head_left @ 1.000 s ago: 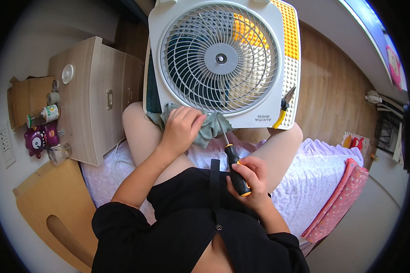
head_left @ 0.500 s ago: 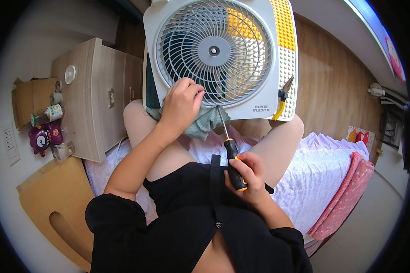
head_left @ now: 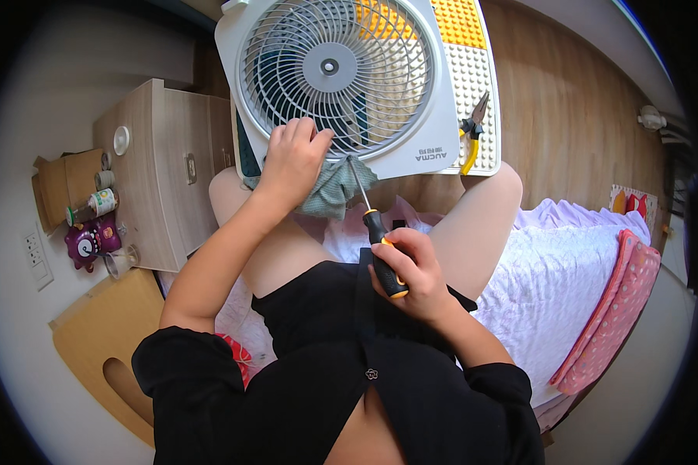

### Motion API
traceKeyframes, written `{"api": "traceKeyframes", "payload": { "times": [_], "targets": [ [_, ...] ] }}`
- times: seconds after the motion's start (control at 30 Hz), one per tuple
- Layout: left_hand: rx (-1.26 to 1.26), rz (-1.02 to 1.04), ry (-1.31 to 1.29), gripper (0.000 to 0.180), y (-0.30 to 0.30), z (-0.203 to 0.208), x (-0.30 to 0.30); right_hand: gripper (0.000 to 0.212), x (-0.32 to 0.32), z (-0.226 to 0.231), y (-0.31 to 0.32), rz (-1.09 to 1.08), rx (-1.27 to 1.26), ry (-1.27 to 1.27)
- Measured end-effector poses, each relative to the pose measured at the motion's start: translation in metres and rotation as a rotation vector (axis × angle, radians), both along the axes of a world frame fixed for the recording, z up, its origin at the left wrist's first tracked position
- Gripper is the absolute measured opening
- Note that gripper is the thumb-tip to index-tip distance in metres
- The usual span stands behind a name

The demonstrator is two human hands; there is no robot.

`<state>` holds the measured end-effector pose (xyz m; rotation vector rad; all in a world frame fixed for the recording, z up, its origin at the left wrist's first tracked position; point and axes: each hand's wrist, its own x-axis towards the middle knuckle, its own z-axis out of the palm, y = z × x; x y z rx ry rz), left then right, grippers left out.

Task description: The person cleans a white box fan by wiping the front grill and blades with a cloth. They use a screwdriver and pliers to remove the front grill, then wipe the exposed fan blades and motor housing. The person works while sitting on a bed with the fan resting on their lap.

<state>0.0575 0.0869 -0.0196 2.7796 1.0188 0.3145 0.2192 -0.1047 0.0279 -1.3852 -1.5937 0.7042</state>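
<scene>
A white fan front panel with a round grey grille [head_left: 341, 108] lies on a table with a studded top. In my right hand [head_left: 412, 275] is a screwdriver [head_left: 384, 256] with a black and orange handle; its shaft points up to the panel's near edge, where the tip meets the rim. My left hand [head_left: 293, 159] is closed, its fingers curled at the near left part of the grille; what they pinch, if anything, is hidden. A grey-green cloth [head_left: 329, 198] hangs beneath that edge. Pliers with yellow and black handles [head_left: 471, 139] lie right of the panel.
The table's studded top [head_left: 473, 66] shows on the right. A wooden cabinet [head_left: 155, 178] stands on the left, with jars and a purple figure [head_left: 93, 242] beside it. Right of my legs lie a white bedspread [head_left: 520, 302] and a folded pink cloth [head_left: 609, 318].
The view has shifted, and the panel sits further left and slightly turned, with a wider gap to the pliers. My left hand stays at the grille; the screwdriver tip stays at the rim.
</scene>
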Motion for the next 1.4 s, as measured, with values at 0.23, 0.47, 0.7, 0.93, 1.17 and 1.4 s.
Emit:
{"api": "traceKeyframes", "payload": {
  "times": [0.23,0.47,0.7,0.93,1.17,1.4],
  "targets": [
    [-0.051,-0.059,-0.183,0.026,0.004,0.005,0.007,0.039,0.002,-0.004,-0.002,-0.012,-0.01,0.017],
    [-0.321,0.027,-0.182,0.012,-0.02,-0.005,-0.002,0.041,0.002,0.001,-0.004,-0.062,-0.003,0.113],
    [-0.469,0.181,-0.459,0.012,-0.028,0.003,0.003,0.04,0.012,0.023,-0.02,-0.137,-0.137,0.342],
    [-0.476,-0.222,-0.553,0.01,-0.031,0.023,0.003,0.043,0.002,-0.002,-0.015,-0.22,-0.07,0.348],
    [-0.361,0.213,-0.435,0.012,-0.026,-0.001,-0.004,0.044,-0.003,-0.015,-0.021,-0.163,-0.014,0.167],
    [-0.194,0.176,-0.185,0.035,-0.02,-0.003,0.002,0.043,-0.003,-0.014,-0.023,-0.138,-0.009,0.142]
  ]
}}
